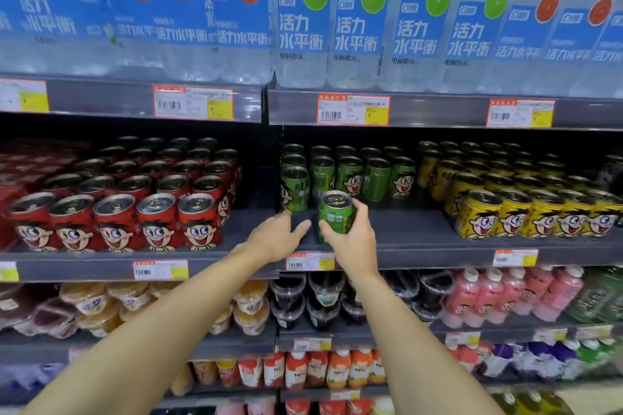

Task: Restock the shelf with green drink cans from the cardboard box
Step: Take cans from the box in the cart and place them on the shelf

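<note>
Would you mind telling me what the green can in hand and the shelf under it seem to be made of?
Green can: likely thin metal, given its shiny silvery lid with pull tab; glossy printed wall.
Shelf: probably painted metal, dark grey and matte, though its look leaves that open.

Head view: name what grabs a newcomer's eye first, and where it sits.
Centre frame, the right hand grips a green can at the front of the middle shelf, with the open left hand beside it. Red cans crowd the left, yellow cans the right, and big blue-labelled water bottles line the shelf above.
</note>
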Demonstrator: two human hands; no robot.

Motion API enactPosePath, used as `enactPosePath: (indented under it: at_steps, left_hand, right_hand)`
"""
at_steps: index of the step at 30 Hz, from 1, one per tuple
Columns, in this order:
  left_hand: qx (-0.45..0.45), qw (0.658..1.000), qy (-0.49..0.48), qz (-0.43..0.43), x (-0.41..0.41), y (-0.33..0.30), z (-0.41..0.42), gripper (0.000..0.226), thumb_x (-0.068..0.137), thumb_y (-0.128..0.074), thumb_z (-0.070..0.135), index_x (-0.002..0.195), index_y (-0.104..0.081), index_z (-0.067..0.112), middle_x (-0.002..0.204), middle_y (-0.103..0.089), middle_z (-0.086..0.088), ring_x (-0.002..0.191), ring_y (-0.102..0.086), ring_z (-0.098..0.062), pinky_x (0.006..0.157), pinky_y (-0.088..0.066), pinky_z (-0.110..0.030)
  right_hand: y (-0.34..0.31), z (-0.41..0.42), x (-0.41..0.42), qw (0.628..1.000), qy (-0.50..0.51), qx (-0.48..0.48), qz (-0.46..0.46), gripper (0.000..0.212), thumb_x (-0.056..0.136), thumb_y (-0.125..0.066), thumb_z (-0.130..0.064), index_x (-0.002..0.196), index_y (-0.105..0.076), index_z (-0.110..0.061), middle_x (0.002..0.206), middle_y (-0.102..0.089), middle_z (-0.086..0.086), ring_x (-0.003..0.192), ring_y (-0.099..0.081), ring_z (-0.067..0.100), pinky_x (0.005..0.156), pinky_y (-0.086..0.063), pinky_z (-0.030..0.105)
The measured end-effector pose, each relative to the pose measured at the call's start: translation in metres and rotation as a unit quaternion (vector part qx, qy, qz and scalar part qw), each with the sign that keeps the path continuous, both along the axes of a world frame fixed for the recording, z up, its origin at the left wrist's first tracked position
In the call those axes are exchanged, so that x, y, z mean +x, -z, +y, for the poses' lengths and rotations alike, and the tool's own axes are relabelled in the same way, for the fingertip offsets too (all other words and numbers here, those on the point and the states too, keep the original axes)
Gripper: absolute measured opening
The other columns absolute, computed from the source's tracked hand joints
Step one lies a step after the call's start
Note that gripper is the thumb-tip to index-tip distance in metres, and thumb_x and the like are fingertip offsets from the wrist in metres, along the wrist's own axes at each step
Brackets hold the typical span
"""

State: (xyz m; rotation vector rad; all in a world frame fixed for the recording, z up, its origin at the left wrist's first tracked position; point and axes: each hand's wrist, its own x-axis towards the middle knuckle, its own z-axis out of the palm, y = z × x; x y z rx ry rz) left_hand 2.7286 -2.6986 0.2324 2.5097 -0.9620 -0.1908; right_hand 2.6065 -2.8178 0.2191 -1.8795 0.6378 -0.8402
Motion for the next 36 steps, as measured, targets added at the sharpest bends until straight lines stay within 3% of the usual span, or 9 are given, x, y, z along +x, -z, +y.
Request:
enactPosePath:
  at_steps: [5, 10, 13, 16, 18, 22, 26, 29, 36]
  left_hand:
    - [0.010, 0.998, 0.013, -0.066, -0.017, 0.014, 0.013, 0.062, 0.096, -0.031, 0.063, 0.130, -0.048, 0.013, 0.133, -0.052, -0.004, 0.122, -0.049, -0.022, 0.092, -0.043, -0.037]
    - [-0.003, 0.995, -0.023, -0.096, -0.027, 0.014, 0.012, 0.054, 0.097, -0.031, 0.059, 0.124, -0.050, 0.016, 0.127, -0.054, -0.002, 0.118, -0.051, -0.022, 0.087, -0.045, -0.038]
    - [-0.004, 0.993, -0.031, -0.116, -0.031, 0.019, 0.012, 0.052, 0.098, -0.029, 0.056, 0.126, -0.050, 0.017, 0.132, -0.053, -0.003, 0.123, -0.049, -0.022, 0.090, -0.044, -0.038]
    - [-0.004, 0.991, -0.035, -0.132, -0.031, 0.024, 0.013, 0.057, 0.100, -0.026, 0.054, 0.138, -0.046, 0.017, 0.151, -0.040, -0.003, 0.141, -0.033, -0.019, 0.106, -0.036, -0.036]
    - [-0.008, 0.989, -0.032, -0.142, -0.031, 0.025, 0.013, 0.058, 0.100, -0.025, 0.053, 0.141, -0.045, 0.016, 0.154, -0.038, -0.003, 0.143, -0.030, -0.018, 0.109, -0.034, -0.035]
    - [-0.007, 0.989, -0.034, -0.145, -0.030, 0.026, 0.013, 0.059, 0.100, -0.026, 0.053, 0.142, -0.044, 0.017, 0.155, -0.037, -0.002, 0.144, -0.028, -0.017, 0.111, -0.031, -0.033]
    - [-0.013, 0.989, -0.042, -0.140, -0.031, 0.026, 0.012, 0.056, 0.100, -0.030, 0.052, 0.141, -0.046, 0.019, 0.154, -0.037, -0.001, 0.144, -0.028, -0.015, 0.111, -0.031, -0.032]
    - [-0.013, 0.988, -0.043, -0.150, -0.031, 0.025, 0.012, 0.051, 0.099, -0.033, 0.050, 0.136, -0.050, 0.019, 0.152, -0.041, -0.001, 0.142, -0.032, -0.016, 0.109, -0.033, -0.032]
    - [-0.010, 0.985, -0.051, -0.165, -0.033, 0.025, 0.011, 0.049, 0.099, -0.033, 0.050, 0.134, -0.052, 0.021, 0.153, -0.040, 0.000, 0.140, -0.036, -0.016, 0.106, -0.035, -0.030]
  right_hand:
    - [-0.007, -0.003, -0.002, 1.000, -0.005, 0.004, 0.016, 0.066, 0.080, -0.080, -0.033, 0.133, -0.041, -0.027, 0.117, -0.062, -0.003, 0.105, -0.061, 0.016, 0.090, -0.052, 0.038]
    - [-0.013, 0.000, -0.006, 0.993, 0.044, -0.095, 0.052, 0.071, 0.080, -0.079, -0.041, 0.139, -0.046, -0.019, 0.125, -0.040, 0.000, 0.114, -0.051, 0.019, 0.089, -0.044, 0.032]
    - [-0.017, 0.003, -0.008, 0.996, 0.048, -0.060, 0.038, 0.076, 0.082, -0.077, -0.037, 0.146, -0.040, -0.018, 0.126, -0.044, 0.001, 0.116, -0.049, 0.015, 0.089, -0.038, 0.025]
    - [-0.016, 0.002, -0.009, 0.999, 0.042, -0.014, 0.017, 0.067, 0.082, -0.079, -0.031, 0.138, -0.045, -0.020, 0.123, -0.051, -0.001, 0.112, -0.052, 0.013, 0.095, -0.046, 0.032]
    - [-0.015, -0.003, -0.005, 0.999, 0.037, -0.013, 0.023, 0.061, 0.080, -0.080, -0.031, 0.131, -0.047, -0.021, 0.121, -0.054, 0.000, 0.112, -0.054, 0.015, 0.097, -0.049, 0.039]
    - [-0.020, -0.014, 0.012, 0.999, 0.034, -0.005, 0.039, 0.060, 0.080, -0.081, -0.030, 0.129, -0.048, -0.021, 0.122, -0.056, 0.002, 0.112, -0.056, 0.019, 0.096, -0.050, 0.042]
    - [-0.023, -0.025, 0.035, 0.998, 0.044, -0.004, 0.053, 0.056, 0.076, -0.084, -0.032, 0.120, -0.050, -0.022, 0.111, -0.061, 0.005, 0.102, -0.060, 0.023, 0.089, -0.052, 0.041]
    - [-0.024, -0.029, 0.050, 0.996, 0.059, -0.005, 0.061, 0.059, 0.079, -0.082, -0.032, 0.127, -0.051, -0.016, 0.122, -0.059, 0.009, 0.113, -0.057, 0.027, 0.092, -0.048, 0.036]
    - [-0.024, -0.035, 0.067, 0.996, 0.059, -0.013, 0.061, 0.060, 0.083, -0.079, -0.029, 0.131, -0.049, -0.010, 0.133, -0.052, 0.015, 0.125, -0.049, 0.032, 0.103, -0.041, 0.040]
